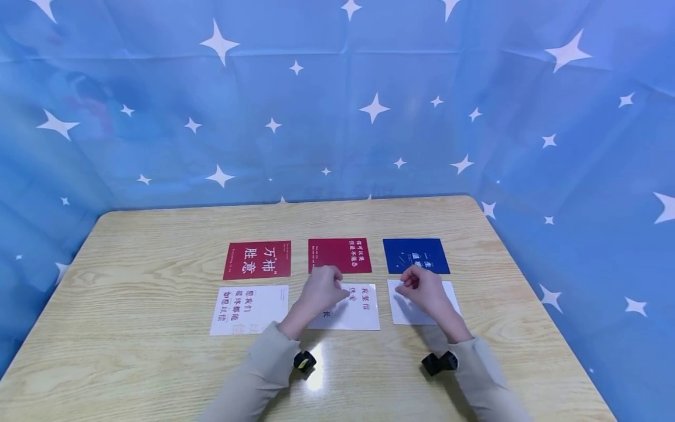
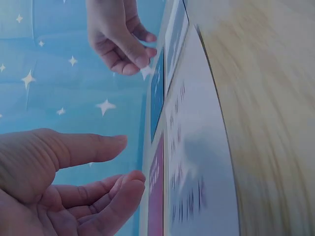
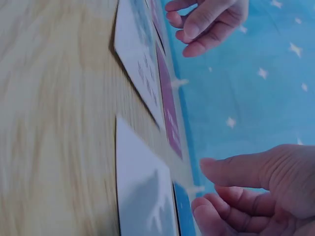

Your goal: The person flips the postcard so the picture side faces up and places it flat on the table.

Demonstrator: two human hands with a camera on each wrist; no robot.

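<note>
My left hand [image 1: 323, 287] hovers over the middle white card [image 1: 364, 313], its thumb and fingers loosely bent and apart. In the left wrist view nothing lies between those fingers [image 2: 106, 147]. Over the right white card [image 1: 396, 305] hangs my right hand [image 1: 423, 288], also holding nothing, with a gap between thumb and fingers in the right wrist view. Its shadow falls on that card. Behind these two cards lie a dark red card [image 1: 337, 249] and a blue card [image 1: 411, 249], both printed with white characters.
At the left lie a red card [image 1: 237, 261] and a white card [image 1: 227, 310] with dark characters. All the cards form two rows on the wooden table [image 1: 132, 328]. A blue curtain [image 1: 337, 135] with white stars hangs behind the table and along its sides.
</note>
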